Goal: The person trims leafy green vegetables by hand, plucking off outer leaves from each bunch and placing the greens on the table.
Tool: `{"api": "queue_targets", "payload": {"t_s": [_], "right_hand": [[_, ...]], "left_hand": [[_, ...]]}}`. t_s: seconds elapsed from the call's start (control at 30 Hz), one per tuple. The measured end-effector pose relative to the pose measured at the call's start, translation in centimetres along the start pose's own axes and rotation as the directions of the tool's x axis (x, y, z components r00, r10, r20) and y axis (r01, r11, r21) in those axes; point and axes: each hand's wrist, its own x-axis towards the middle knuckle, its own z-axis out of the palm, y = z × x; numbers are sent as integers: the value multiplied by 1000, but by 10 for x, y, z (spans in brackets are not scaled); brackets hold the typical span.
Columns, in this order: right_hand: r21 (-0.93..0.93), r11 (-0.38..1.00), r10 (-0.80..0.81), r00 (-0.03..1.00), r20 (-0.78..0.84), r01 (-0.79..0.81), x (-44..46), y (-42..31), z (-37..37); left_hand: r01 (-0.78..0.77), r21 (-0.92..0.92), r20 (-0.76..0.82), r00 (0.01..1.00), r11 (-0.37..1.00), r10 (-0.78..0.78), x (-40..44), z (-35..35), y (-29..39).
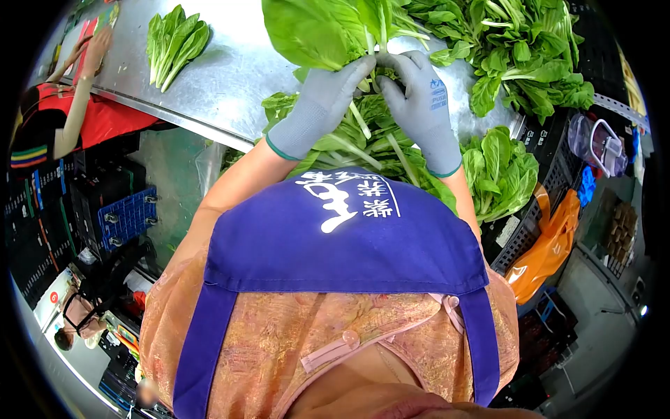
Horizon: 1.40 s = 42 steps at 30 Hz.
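My left hand (322, 105), in a grey glove, is closed on the stems of a leafy green plant (314, 35) at the top centre. My right hand (421, 105), gloved in grey too, pinches the same stems, its fingertips close to those of the left. The plant's broad leaves point up and away from me over the metal table (244, 77). Below and between my hands lie loose greens and pale stalks (363, 140). A large pile of greens (523, 56) covers the table's right part.
A small bunch of greens (178, 45) lies on the table's left part. More greens (499, 171) sit by a black crate at my right, above an orange bag (548, 244). At the upper left a co-worker's arm (80, 98) reaches over the table edge.
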Motion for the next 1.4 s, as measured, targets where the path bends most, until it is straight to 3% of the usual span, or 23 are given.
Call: {"api": "queue_targets", "payload": {"t_s": [0.07,0.23,0.37,0.5,0.53,0.57,0.63,0.7,0.77,0.87,0.93,1.03,1.07,1.1,1.13,1.23,1.33,1.4], "right_hand": [[47,999,8,1000,-3,-8,1,4,1],[235,958,174,984,-26,-163,2,-4,4],[33,999,24,996,-83,-21,1,2,10],[107,994,17,994,-111,-6,0,5,11],[151,988,30,993,-116,-12,-1,4,11],[199,980,22,990,-139,6,-1,6,12],[290,956,12,983,-186,43,-5,9,12],[440,898,85,991,-106,-30,-8,9,13],[482,872,111,993,-27,-84,-10,7,12],[392,914,87,993,75,-110,-7,-1,5],[312,944,68,988,137,-108,-3,-10,0],[163,986,-41,996,75,28,-1,-4,6],[154,987,-56,995,79,44,-2,-2,7],[145,988,-73,994,82,60,-3,0,7],[138,987,-90,992,86,78,-3,1,9],[116,986,-127,992,27,123,-7,2,14],[19,984,-178,982,-59,180,-14,-4,17],[52,971,-231,972,-46,233,-18,-8,19]], "left_hand": [[69,-5,13,998,998,-69,1,-2,6],[-58,90,18,998,994,56,2,-4,1],[-53,55,21,998,997,52,0,-1,-1],[-238,415,98,971,878,216,6,-9,-9],[-100,151,72,993,984,90,8,-7,-9],[51,-126,83,996,991,-40,12,-3,-9],[239,-504,133,971,830,-199,16,1,-11],[302,-704,162,949,642,-269,18,4,-15],[265,-693,130,961,670,-246,20,8,-28],[37,-200,67,997,979,-24,14,3,-41],[-170,302,171,978,938,122,2,-17,-11],[-70,-145,151,984,987,92,2,-13,3],[133,-497,167,984,858,-56,5,-10,5],[299,-764,234,954,572,-186,10,-5,6],[395,-900,340,900,182,-274,14,-4,6],[445,-807,339,887,387,-313,13,0,-9],[448,-889,389,848,94,-360,18,4,-16],[400,-875,308,894,273,-324,18,4,-22]]}}
